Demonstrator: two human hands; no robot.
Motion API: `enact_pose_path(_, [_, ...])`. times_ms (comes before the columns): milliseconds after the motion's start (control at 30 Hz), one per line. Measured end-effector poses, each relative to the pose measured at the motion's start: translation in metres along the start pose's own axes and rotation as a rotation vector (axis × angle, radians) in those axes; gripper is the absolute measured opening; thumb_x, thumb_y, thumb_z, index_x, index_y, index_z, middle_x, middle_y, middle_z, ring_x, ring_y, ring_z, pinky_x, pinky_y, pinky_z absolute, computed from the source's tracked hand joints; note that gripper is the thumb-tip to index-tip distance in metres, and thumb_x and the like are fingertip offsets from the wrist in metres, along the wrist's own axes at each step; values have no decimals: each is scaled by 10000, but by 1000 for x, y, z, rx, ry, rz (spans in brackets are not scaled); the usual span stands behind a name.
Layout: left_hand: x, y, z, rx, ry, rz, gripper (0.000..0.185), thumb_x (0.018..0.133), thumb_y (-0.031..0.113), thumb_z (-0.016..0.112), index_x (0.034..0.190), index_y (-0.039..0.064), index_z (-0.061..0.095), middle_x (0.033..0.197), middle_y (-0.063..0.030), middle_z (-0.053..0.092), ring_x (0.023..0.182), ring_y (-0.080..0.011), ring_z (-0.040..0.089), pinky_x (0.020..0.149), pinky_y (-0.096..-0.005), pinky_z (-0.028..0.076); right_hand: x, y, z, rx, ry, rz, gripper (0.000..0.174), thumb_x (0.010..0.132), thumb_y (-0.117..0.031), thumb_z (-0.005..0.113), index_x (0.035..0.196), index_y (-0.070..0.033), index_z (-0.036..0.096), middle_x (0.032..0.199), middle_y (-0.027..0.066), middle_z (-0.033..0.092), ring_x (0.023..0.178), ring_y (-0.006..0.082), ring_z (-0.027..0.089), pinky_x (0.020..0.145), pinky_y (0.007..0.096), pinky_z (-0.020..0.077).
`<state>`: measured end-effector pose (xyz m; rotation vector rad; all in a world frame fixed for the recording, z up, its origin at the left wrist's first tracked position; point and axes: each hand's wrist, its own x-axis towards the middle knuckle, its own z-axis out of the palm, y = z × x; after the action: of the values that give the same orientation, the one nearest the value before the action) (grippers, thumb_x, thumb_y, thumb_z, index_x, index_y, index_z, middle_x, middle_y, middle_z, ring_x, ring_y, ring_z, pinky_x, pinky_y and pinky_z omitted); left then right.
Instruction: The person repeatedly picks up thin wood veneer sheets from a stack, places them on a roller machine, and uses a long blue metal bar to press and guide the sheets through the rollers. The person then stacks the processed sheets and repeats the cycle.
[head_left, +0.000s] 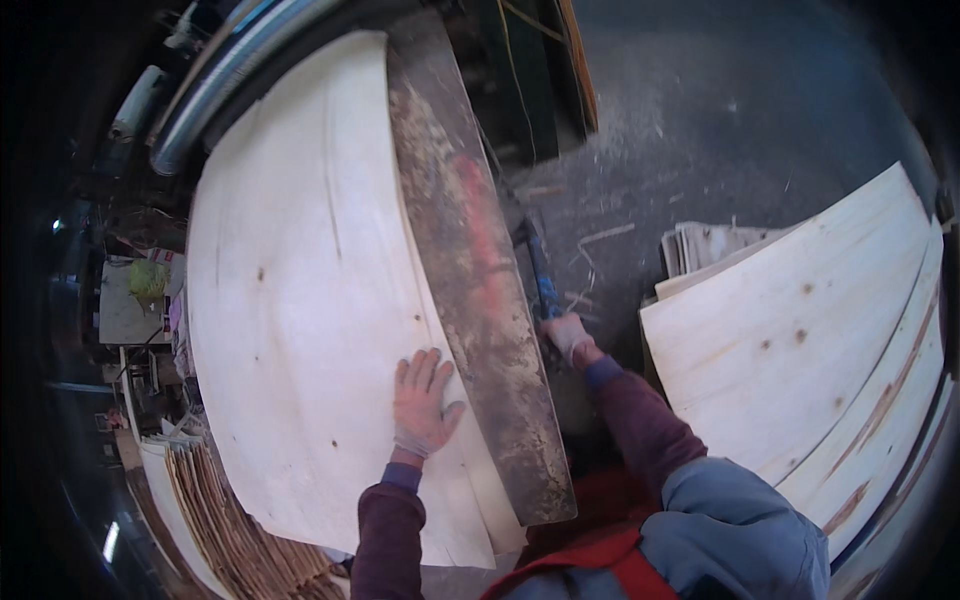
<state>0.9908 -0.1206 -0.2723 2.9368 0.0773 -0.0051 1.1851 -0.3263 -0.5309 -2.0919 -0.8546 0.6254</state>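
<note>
A large pale wood veneer sheet (300, 285) lies over a machine table, with another sheet's edge showing beneath it at the right. My left hand (426, 409), in a pale glove, rests flat on the sheet near its right edge, fingers spread. Beside the sheet runs the table's worn, stained edge plate (487, 300) with a red mark. My right hand (568, 336), also gloved, is closed around the near end of a blue-wrapped lever handle (541, 277) just beyond the plate.
At right stands a stack of knotty veneer sheets (765, 345). A metal roller (217, 82) spans the upper left. Browned veneer sheets (232, 510) stand packed at lower left, near a small side table (124, 307). Wood scraps (607, 232) litter the dark floor.
</note>
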Motion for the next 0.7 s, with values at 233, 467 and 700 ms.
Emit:
enact_pose_path(233, [-3,5,-10,15,69,23,627,827,347,655,1362,56,504,1506,-163,400,1429,-348,309,1182,-551,191,-78,-136,-127,455,136,360,106,827,-90,609,828,-62,710,768,92,683,633,188,656,545,318,511])
enact_pose_path(467, [6,8,-2,99,68,34,612,874,357,630,1392,73,469,1518,-141,375,1442,-308,275,1176,-545,190,-178,-263,-229,739,252,277,183,799,-168,683,854,-10,608,700,85,620,549,181,608,477,327,489])
enact_pose_path(700, [24,110,-70,-508,136,-266,598,963,430,541,1424,66,431,1411,-170,499,1339,-352,431,1131,-565,275,-125,-301,-303,898,254,160,130,853,-167,650,877,-55,588,700,54,589,559,146,588,487,302,489])
